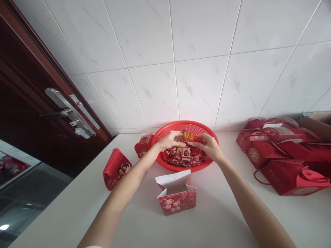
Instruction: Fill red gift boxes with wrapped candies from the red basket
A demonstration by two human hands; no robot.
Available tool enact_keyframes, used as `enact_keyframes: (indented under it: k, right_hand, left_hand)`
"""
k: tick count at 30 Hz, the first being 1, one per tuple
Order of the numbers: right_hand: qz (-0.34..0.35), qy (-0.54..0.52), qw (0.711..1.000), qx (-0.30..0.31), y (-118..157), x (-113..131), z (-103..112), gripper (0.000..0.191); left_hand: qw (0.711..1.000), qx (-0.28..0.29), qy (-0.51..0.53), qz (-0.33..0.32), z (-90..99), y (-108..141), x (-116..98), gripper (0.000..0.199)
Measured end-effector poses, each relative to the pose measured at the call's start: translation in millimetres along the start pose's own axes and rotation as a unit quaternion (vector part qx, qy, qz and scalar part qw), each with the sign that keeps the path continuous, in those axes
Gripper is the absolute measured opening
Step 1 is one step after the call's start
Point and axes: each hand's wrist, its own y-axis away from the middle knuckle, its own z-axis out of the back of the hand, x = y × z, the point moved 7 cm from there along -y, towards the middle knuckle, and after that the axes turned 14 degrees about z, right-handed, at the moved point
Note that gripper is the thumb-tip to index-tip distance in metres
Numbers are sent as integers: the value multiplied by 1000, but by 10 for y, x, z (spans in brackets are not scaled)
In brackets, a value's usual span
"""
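Note:
A red oval plastic basket (155,141) full of wrapped candies (186,153) stands by the wall. Over its left side, my left hand (170,140) has its fingers curled together; what they hold, if anything, is hard to make out. On the right, my right hand (209,146) pinches the edge of a red candy packet (190,136) with yellow lettering, just above the pile. Nearer to me, between my forearms, a red paper gift box (177,202) stands upright with its top flaps apart and its white inside showing.
Two closed red boxes stand to the left, one printed with figures (117,169) and a smaller box (143,144) touching the basket. Several red gift boxes (284,177) are heaped at right beside a cardboard carton (317,125). Tiled wall behind; dark door (31,86) at left.

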Motion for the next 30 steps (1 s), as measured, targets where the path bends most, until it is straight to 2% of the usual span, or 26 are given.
enact_keyframes:
  k: [4,7,12,19,22,27,30]
  right_hand:
    - [-13,3,1000,3,15,-20,-6,41]
    - [-21,-2,1000,20,16,-20,-27,39]
    - [26,13,997,66,-12,103,-55,37]
    - [29,-99,983,153,8,188,-142,39]
    - [33,-119,979,164,14,208,-147,39]
    - [24,-112,983,143,10,153,-118,45]
    - [26,-102,983,148,7,129,-139,44]
  left_hand:
    - [997,-4,79,-7,24,27,-3,50]
    - [997,5,79,-6,6,41,-25,45]
    - [998,19,52,-9,-11,56,-33,40]
    - [993,95,72,16,-68,114,-33,41]
    - [994,85,70,26,-53,124,-28,43]
    - [994,50,92,3,-37,123,-89,39]
    - [994,57,92,8,-68,129,-101,42]
